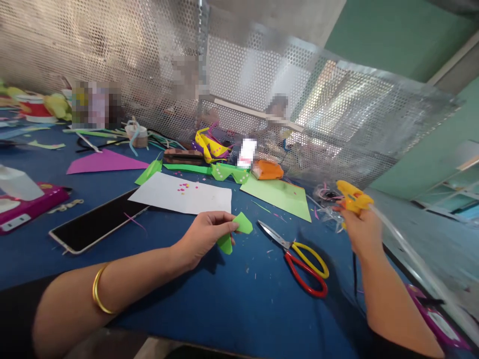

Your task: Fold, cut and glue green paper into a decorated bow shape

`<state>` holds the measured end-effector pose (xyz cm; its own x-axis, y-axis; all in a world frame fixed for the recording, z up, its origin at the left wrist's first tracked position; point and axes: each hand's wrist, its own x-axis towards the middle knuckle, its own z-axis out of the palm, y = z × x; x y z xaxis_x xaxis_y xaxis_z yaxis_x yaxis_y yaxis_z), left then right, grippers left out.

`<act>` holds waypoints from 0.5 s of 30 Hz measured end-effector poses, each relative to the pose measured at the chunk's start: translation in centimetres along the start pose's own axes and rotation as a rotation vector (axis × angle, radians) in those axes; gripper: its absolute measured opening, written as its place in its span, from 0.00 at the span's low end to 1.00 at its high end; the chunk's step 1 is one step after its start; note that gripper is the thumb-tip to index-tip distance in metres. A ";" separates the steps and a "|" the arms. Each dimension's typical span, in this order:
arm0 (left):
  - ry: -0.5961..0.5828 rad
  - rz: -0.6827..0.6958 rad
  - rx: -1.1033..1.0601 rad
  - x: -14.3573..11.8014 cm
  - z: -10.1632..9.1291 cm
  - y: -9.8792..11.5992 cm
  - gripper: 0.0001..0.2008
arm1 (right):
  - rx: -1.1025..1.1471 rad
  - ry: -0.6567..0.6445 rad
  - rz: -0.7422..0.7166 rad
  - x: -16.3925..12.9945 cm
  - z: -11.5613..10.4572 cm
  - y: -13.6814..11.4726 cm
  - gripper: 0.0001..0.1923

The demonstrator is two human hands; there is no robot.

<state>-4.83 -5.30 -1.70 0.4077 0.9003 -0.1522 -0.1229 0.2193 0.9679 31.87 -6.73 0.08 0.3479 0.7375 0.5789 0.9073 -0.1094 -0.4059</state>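
My left hand [204, 235] pinches a small folded piece of green paper [236, 230] just above the blue table [232, 309]. A gold bangle sits on that wrist. My right hand [362, 230] is raised at the right and grips a yellow glue gun [352, 196] with a clear glue stick trailing back from it. Between the two hands lie scissors [299, 257] with one yellow and one red handle, blades pointing up-left.
A white sheet [183, 196], a green sheet [279, 195] and a purple triangle [105, 162] lie on the table. A dark tablet [97, 220] sits at the left by a pink box [26, 205]. Paper scraps and an orange object [266, 170] line the perforated metal screen [262, 75].
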 end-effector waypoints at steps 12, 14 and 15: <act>0.059 0.054 0.055 0.3 -0.2 0.0 0.09 | 0.946 -0.490 0.080 -10.2 1.4 -13.6 0.11; 0.069 0.058 0.075 0.2 -0.2 0.1 0.09 | 0.896 -0.448 0.036 -11.0 1.8 -13.3 0.11; 0.073 0.059 0.086 0.3 -0.2 0.1 0.09 | 0.870 -0.433 0.014 -11.3 2.0 -13.0 0.11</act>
<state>-4.92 -4.97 -1.65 0.3351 0.9362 -0.1059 -0.0656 0.1354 0.9886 15.63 -12.30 -2.57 0.0824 0.9401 0.3307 0.3513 0.2831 -0.8924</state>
